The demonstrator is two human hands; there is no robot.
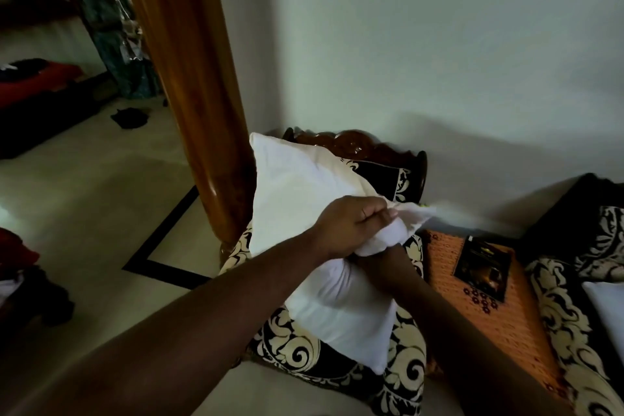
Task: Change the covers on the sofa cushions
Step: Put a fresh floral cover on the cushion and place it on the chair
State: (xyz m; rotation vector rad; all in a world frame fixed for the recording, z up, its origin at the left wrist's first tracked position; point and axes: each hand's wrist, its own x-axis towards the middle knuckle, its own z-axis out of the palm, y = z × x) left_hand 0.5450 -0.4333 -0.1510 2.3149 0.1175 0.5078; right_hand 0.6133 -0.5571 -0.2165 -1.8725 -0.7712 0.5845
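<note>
A white cushion (297,192) in a white cover stands tilted on a black-and-cream patterned sofa seat (297,351). My left hand (351,226) grips the bunched open edge of the white cover at the cushion's right side. My right hand is hidden inside that cover opening; only its forearm (415,287) shows, running into the fabric. Another white cushion (607,307) peeks in at the right edge on a second patterned seat.
An orange cloth-covered side table (506,321) with a dark packet (483,267) on it stands between the two seats. A thick wooden pillar (192,78) rises left of the sofa. A person (111,37) stands far back left. Dark clothes lie on the floor.
</note>
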